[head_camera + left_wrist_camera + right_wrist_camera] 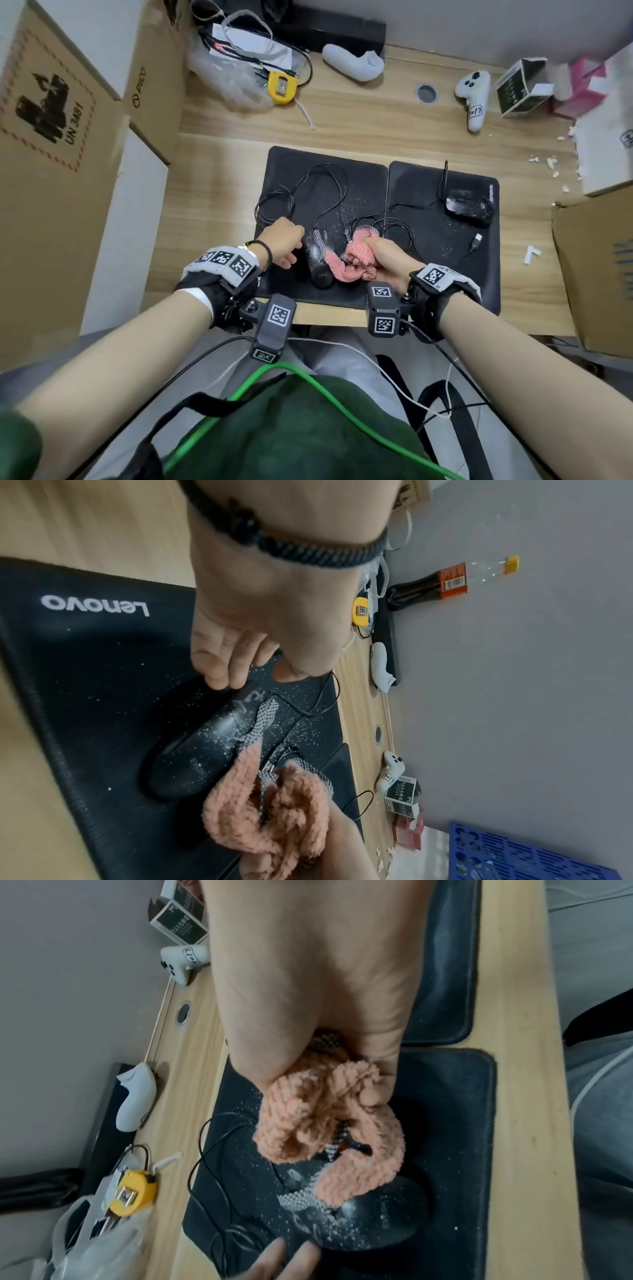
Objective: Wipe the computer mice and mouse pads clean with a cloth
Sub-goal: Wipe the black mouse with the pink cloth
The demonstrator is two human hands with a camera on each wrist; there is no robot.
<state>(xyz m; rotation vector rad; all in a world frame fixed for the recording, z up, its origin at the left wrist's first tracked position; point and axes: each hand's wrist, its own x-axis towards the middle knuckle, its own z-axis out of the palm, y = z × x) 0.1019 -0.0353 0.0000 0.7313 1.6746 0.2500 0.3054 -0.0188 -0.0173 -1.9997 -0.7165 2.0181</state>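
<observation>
Two black mouse pads lie side by side, the left pad (363, 178) and the right pad (442, 260), both speckled with white dust. A dusty black mouse (317, 265) (205, 739) (383, 1215) sits near the front of the left pad. My right hand (380, 255) (342, 1085) grips a bunched pink cloth (356, 262) (274, 810) (308, 1118); the cloth's grey mesh corner lies over the mouse. At the mouse's left side is my left hand (286, 246) (250, 669), fingertips touching its edge and thumb apart. A second black mouse (467, 207) rests on the right pad.
Mouse cables (329, 192) loop over both pads, with a USB plug (478, 237) on the right one. Cardboard boxes (68, 137) wall the left side and another box (596, 267) the right. A yellow tape measure (281, 85), plastic bag and white controllers (474, 92) lie behind.
</observation>
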